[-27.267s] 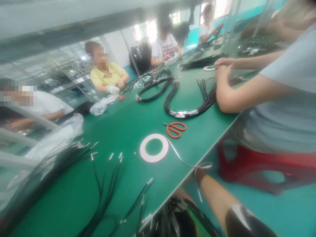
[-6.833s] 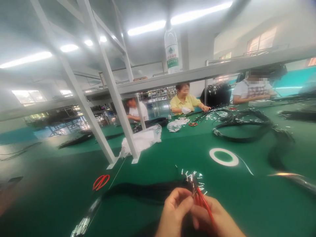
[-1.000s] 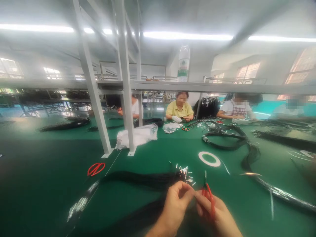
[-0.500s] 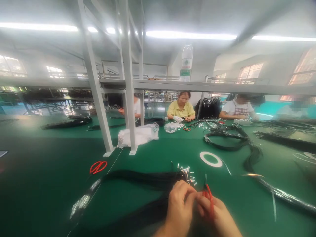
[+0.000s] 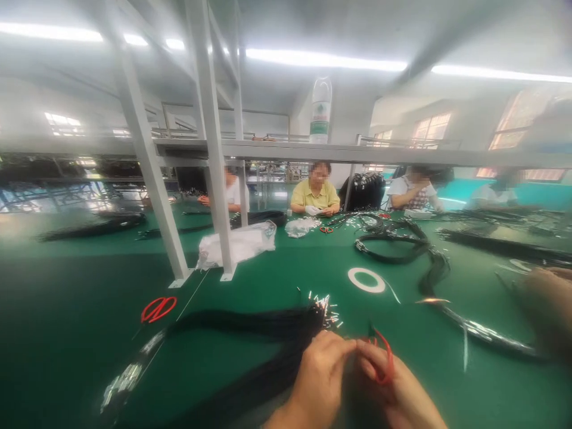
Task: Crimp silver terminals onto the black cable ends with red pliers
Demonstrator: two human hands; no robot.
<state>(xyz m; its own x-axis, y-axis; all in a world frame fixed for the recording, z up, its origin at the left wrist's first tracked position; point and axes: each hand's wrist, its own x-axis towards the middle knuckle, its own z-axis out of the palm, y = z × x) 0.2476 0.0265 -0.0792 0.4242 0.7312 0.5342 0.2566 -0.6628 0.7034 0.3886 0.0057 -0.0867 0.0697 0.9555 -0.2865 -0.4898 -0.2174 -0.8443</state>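
Note:
My left hand (image 5: 318, 370) is closed, thumb and forefinger pinched together; whatever lies between the fingertips is too small to make out. Its fingertips meet those of my right hand (image 5: 393, 381), which holds red-handled scissors (image 5: 389, 354) with the dark blades pointing away from me. Just beyond my left hand, a bundle of black wires (image 5: 250, 323) stretches across the green table, its silvery white-tipped ends (image 5: 325, 307) fanned out. More dark wires (image 5: 250, 387) run beneath my left wrist.
Red-handled scissors (image 5: 159, 309) lie left, near a metal shelf post (image 5: 214, 149). A white tape roll (image 5: 366, 280) and a long wire bundle (image 5: 496, 339) lie right. Another person's blurred hand (image 5: 552, 286) enters at right. Across the table sit several co-workers (image 5: 316, 193) by wires and plastic bags (image 5: 239, 245).
The view has shifted, so the table's things appear further left. Another person's hand has come in at the right edge. My hands stay together, and the scissors' blades are less visible.

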